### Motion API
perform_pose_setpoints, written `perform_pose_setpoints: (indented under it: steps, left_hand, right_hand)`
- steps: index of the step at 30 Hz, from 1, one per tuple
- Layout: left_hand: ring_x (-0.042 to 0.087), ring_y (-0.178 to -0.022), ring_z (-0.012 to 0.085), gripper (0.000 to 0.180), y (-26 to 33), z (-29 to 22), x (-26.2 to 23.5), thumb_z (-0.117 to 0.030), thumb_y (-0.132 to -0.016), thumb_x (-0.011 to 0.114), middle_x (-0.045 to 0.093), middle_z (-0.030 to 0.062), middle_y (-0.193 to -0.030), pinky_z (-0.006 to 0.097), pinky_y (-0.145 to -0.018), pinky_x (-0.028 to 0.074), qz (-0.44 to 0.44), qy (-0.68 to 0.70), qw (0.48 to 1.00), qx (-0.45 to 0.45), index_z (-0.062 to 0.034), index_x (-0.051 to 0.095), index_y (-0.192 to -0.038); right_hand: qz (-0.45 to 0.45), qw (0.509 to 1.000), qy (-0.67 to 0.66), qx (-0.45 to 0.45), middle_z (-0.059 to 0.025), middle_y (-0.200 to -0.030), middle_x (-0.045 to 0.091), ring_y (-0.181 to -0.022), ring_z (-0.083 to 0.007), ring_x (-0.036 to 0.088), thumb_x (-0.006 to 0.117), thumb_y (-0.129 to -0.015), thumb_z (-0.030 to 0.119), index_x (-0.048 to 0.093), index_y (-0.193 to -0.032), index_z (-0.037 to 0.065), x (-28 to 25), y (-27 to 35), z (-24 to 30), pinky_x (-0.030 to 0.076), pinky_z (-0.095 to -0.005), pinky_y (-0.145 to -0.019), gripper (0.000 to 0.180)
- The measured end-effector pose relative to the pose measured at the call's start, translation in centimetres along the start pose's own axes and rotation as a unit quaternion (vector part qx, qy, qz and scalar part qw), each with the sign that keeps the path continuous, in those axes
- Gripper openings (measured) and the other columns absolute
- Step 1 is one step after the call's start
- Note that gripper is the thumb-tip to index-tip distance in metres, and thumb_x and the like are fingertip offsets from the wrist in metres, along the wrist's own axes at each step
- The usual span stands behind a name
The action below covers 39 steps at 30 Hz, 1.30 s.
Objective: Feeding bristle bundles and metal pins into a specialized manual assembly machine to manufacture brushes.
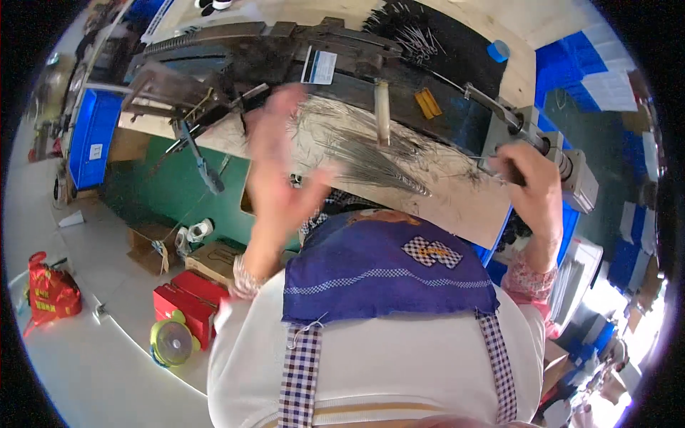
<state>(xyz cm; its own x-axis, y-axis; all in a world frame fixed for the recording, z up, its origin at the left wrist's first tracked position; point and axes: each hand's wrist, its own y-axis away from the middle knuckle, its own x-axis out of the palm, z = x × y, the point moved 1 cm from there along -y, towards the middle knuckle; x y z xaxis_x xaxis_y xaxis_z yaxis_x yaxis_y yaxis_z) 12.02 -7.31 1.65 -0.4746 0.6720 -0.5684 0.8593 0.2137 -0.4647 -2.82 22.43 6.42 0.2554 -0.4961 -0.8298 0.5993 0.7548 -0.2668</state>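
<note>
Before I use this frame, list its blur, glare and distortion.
Head view: the left hand is smeared by blur, while the apron looks fairly crisp; head view: white glare burns out patches at the lower right; head view: fisheye distortion bows the scene toward a black rim.
</note>
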Motion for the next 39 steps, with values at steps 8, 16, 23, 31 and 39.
perform_pose_setpoints:
  steps: [8,16,23,31,39]
  left_hand:
    - [0.06,-0.083,0.0264,0.016,-0.2,-0.1,2.5,-0.017,-0.097,0.048,0.058,0.0099,-0.101,0.034,-0.067,0.048,0.241,0.174,0.95,-0.098,-0.0028,0.053,-0.093]
    - [0.052,-0.066,0.0124,0.017,-0.9,0.2,10.0,-0.022,-0.1,0.044,0.053,0.0039,-0.086,0.026,-0.064,0.049,0.15,0.477,0.819,-0.281,-0.0055,0.049,-0.101]
    - [0.031,-0.042,0.0037,0.017,-6.4,-3.7,3.4,-0.026,-0.098,0.049,0.047,-0.0004,-0.079,0.02,-0.037,0.02,0.107,0.747,0.561,-0.34,-0.0119,0.052,-0.088]
    - [0.035,-0.045,0.0086,0.018,-1.1,2.9,-0.3,-0.021,-0.095,0.052,0.045,-0.0015,-0.064,0.024,-0.04,0.028,-0.018,0.615,0.764,-0.197,-0.0084,0.063,-0.098]
    - [0.064,-0.074,0.0331,0.02,-10.9,-0.5,12.2,-0.015,-0.08,0.064,0.064,0.0197,-0.081,0.037,-0.066,0.049,0.284,0.161,0.945,-0.038,0.0018,0.068,-0.09]
  right_hand:
    - [-0.064,0.997,-0.049,-0.02,-0.012,-0.079,0.06,-0.074,-0.0293,0.061,0.061,-0.068,-0.004,0.06,-0.093,0.002,1.3,-5.6,3.8,0.05,-0.0343,-0.065,0.026]
    - [-0.081,0.993,0.067,-0.055,-0.0114,-0.088,0.06,-0.086,-0.0299,0.06,0.058,-0.077,0.0,0.062,-0.095,0.003,4.7,-8.5,-2.8,0.051,-0.0364,-0.072,0.018]
    - [-0.018,0.981,0.173,-0.086,-0.0096,-0.085,0.058,-0.086,-0.027,0.058,0.059,-0.069,-0.003,0.061,-0.098,0.003,5.3,-8.8,-2.4,0.051,-0.0366,-0.072,0.029]
    - [-0.064,0.989,0.12,-0.064,-0.0112,-0.078,0.056,-0.078,-0.0294,0.06,0.057,-0.072,0.002,0.057,-0.079,0.003,5.3,-9.1,-1.4,0.052,-0.0387,-0.07,0.007]
    - [-0.039,0.977,0.191,-0.087,-0.0139,-0.089,0.059,-0.087,-0.0327,0.06,0.062,-0.08,0.015,0.061,-0.093,0.004,3.9,-15.0,-6.1,0.048,-0.0408,-0.074,0.017]
